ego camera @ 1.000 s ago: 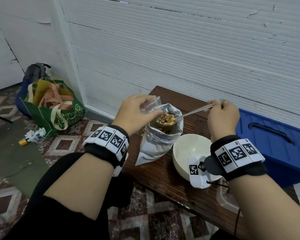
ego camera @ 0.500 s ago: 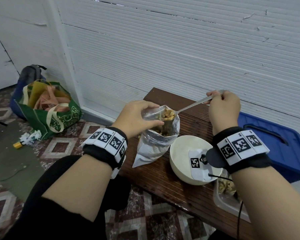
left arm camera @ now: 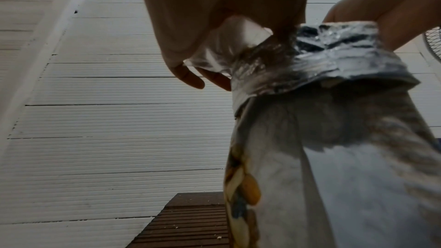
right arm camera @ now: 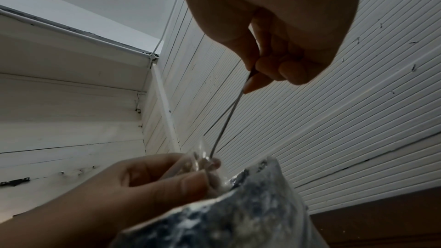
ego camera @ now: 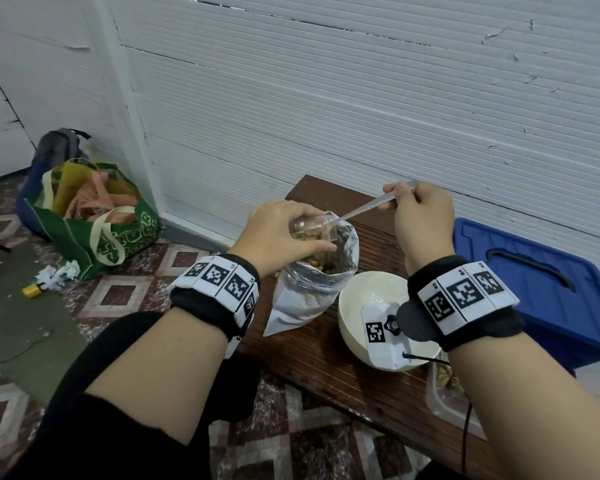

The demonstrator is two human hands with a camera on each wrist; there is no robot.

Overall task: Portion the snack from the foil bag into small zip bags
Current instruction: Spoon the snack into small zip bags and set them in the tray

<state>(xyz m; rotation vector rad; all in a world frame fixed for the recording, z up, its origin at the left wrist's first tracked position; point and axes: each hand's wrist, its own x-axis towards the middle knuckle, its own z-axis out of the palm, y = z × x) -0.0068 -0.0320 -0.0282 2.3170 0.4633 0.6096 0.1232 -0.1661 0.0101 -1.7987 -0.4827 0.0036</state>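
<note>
A silver foil bag (ego camera: 309, 292) with its top rolled down stands on the brown slatted table (ego camera: 326, 362), with snack pieces inside. My left hand (ego camera: 284, 237) pinches a small clear zip bag (ego camera: 314, 227) by its mouth, just above the foil bag's opening. My right hand (ego camera: 420, 220) grips the handle of a metal spoon (ego camera: 368, 207), whose bowl is inside the zip bag's mouth with snack on it. In the left wrist view the zip bag (left arm camera: 229, 44) hangs against the foil bag (left arm camera: 322, 139). The spoon (right arm camera: 226, 120) runs down from my right hand's fingers (right arm camera: 281, 69) into the clear bag.
A white bowl (ego camera: 368, 299) sits on the table right of the foil bag. A clear tub (ego camera: 444, 393) with snack in it lies at the table's near right. A blue bin lid (ego camera: 541, 289) is to the right. A green tote bag (ego camera: 94, 220) stands on the tiled floor.
The spoon, loaded with snack, has risen out of the foil bag and gone into the zip bag's mouth. My left hand has kept the zip bag over the foil bag.
</note>
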